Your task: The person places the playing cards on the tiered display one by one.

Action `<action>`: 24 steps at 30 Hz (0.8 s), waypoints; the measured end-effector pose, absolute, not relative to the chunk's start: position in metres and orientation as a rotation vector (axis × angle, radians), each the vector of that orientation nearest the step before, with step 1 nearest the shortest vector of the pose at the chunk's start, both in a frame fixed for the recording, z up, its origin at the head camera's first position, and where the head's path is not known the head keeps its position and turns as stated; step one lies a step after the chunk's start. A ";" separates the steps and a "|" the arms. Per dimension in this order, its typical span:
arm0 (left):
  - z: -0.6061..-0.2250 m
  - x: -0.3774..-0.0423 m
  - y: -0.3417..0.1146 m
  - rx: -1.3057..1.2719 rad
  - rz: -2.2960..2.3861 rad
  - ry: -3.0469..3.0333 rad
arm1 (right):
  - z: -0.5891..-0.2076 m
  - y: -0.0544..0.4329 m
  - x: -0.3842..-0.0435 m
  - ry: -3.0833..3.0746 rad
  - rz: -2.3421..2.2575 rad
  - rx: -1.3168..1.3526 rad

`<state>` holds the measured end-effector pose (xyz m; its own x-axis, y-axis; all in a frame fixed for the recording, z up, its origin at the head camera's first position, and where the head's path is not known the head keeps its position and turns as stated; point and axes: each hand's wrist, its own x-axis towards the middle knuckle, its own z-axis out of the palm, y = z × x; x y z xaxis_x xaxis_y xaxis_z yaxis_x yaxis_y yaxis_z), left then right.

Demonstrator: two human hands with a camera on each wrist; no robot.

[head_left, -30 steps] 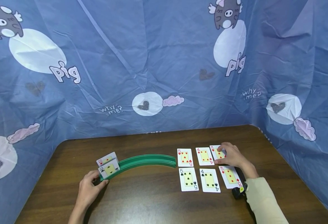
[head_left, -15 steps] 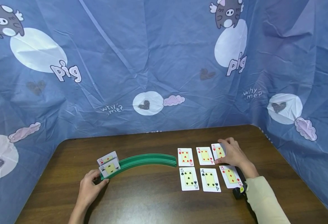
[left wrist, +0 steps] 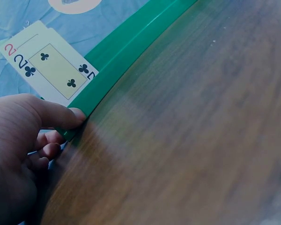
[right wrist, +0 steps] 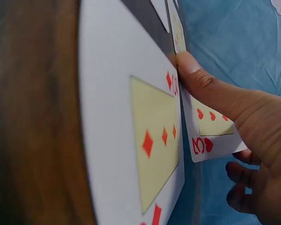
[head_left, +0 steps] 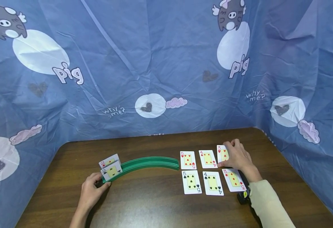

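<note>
The left grip (head_left: 89, 191) pinches the left end of the curved green plastic rack (head_left: 152, 162). That end carries a white, black-printed two of clubs (head_left: 111, 171). Well right of the rack, the right grip (head_left: 238, 156) pinches a white, red-printed three of hearts (head_left: 222, 154).

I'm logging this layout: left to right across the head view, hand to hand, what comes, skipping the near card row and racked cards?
Left hand, rack, five of hearts, four of diamonds, three of hearts, right hand.
</note>
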<state>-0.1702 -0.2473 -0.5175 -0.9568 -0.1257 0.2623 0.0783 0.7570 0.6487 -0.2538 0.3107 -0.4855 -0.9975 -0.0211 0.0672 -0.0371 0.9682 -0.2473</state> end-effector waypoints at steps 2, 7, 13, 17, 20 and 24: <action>-0.518 -0.171 -0.247 0.035 -0.998 -2.662 | -0.486 0.312 -0.253 -3.069 0.370 0.029; -0.518 -0.171 -0.247 0.047 -1.008 -2.669 | -0.487 0.314 -0.250 -3.066 0.377 0.053; -0.517 -0.170 -0.247 0.078 -1.039 -2.704 | -0.485 0.316 -0.245 -2.963 0.440 0.154; -0.517 -0.170 -0.248 0.080 -1.044 -2.704 | -0.479 0.319 -0.241 -2.935 0.480 0.187; -0.517 -0.170 -0.247 0.076 -1.037 -2.690 | -0.475 0.321 -0.239 -2.916 0.483 0.209; -0.518 -0.170 -0.247 0.066 -1.023 -2.667 | -0.471 0.323 -0.236 -2.881 0.502 0.241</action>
<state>-0.1700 -0.2470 -0.5178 -0.9589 -0.1424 0.2454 0.0582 0.7479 0.6612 -0.2362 0.3234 -0.4707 -0.9653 -0.1242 0.2296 -0.1945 0.9288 -0.3155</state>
